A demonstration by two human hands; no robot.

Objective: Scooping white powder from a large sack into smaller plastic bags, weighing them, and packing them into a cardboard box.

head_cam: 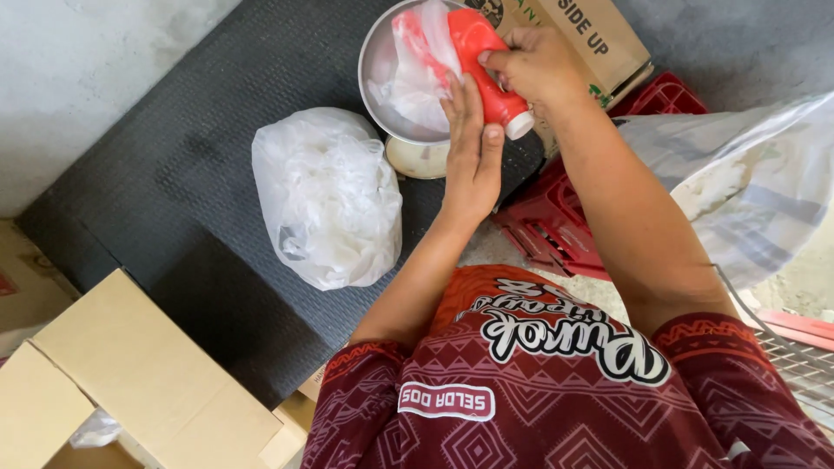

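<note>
Gripping a red bottle (483,62) around its body, the right hand (537,62) has its fingers curled over the top side and the thumb pressed against the near side; the bottle lies tilted, its white cap (519,125) pointing down toward the person and its base pushed up into a thin clear plastic bag (419,69); the bag wraps the upper end of the bottle and spills into a round metal bowl (375,61) beneath it; the left hand (472,148) stands edge-on just beside the bottle, fingers straight and held together, the fingertips touching the plastic and the bottle's side, the thumb lying near the capped end; it pinches nothing that can be seen, but presses flat against the bottle; so the bottle sits between the two hands, clasped by the right and steadied by the left, above the bowl's near rim; the bowl rests on a dark ribbed mat (174,156); a pale round object (415,160) peeps out under the bowl's edge; a knotted white plastic sack (326,198) lies on the mat to the left of the left forearm, well apart from the hands; a red plastic crate (556,221) sits under the right forearm; brown cardboard boxes (139,373) stand at the lower left, and another cardboard box (599,39) is behind the right hand; a large translucent bag (747,174) lies at the right.
</note>
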